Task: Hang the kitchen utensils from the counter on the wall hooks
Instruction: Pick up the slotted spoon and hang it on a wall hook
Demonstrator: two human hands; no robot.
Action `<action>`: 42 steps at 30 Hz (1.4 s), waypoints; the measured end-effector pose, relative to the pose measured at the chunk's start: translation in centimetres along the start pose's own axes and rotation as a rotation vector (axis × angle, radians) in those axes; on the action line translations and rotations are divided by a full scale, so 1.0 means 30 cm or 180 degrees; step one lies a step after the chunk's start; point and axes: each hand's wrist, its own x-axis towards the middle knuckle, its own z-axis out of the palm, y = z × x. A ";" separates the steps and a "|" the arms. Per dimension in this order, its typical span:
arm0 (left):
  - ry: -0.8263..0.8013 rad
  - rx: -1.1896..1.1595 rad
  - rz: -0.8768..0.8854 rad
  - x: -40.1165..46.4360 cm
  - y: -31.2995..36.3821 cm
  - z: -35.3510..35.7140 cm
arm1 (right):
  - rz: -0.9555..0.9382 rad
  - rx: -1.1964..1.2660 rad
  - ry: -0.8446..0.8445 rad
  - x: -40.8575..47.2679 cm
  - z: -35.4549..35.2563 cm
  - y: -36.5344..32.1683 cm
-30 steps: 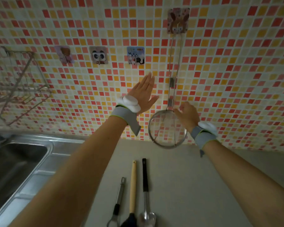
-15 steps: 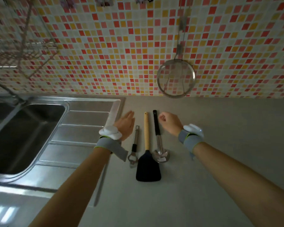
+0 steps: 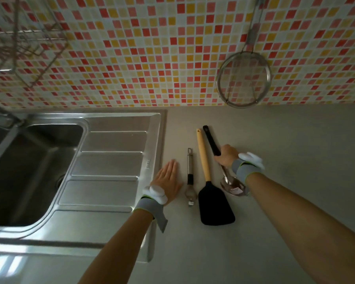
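Three utensils lie side by side on the grey counter (image 3: 275, 201). My right hand (image 3: 225, 156) is closed around the black handle of the metal ladle (image 3: 210, 140), the rightmost one; its bowl shows below my wrist. To its left lies a black spatula with a wooden handle (image 3: 211, 203), and left of that a small metal peeler (image 3: 190, 175). My left hand (image 3: 169, 181) rests flat on the counter beside the peeler, fingers together and holding nothing. A wire strainer (image 3: 244, 80) hangs on the tiled wall at upper right. The wall hooks are out of frame.
A steel sink (image 3: 29, 171) with a ribbed draining board (image 3: 111, 160) fills the left side. A wire rack (image 3: 25, 44) is fixed to the mosaic wall above it, and part of a tap shows at the far left.
Both hands came down from the wall to the counter and the view tilted down. My right hand closed on the ladle's handle; my left hand settled flat beside the peeler.
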 end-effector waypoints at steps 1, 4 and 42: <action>0.0004 0.0031 0.0009 0.003 -0.001 0.003 | 0.0029 0.0004 -0.0052 0.002 -0.003 -0.004; 0.0073 0.0039 0.0026 0.011 -0.007 0.010 | 0.0099 0.0048 -0.0085 -0.005 -0.002 -0.015; 0.2829 0.0378 0.0371 0.430 -0.095 -1.184 | -0.2272 0.2755 0.0921 0.067 -0.810 -0.455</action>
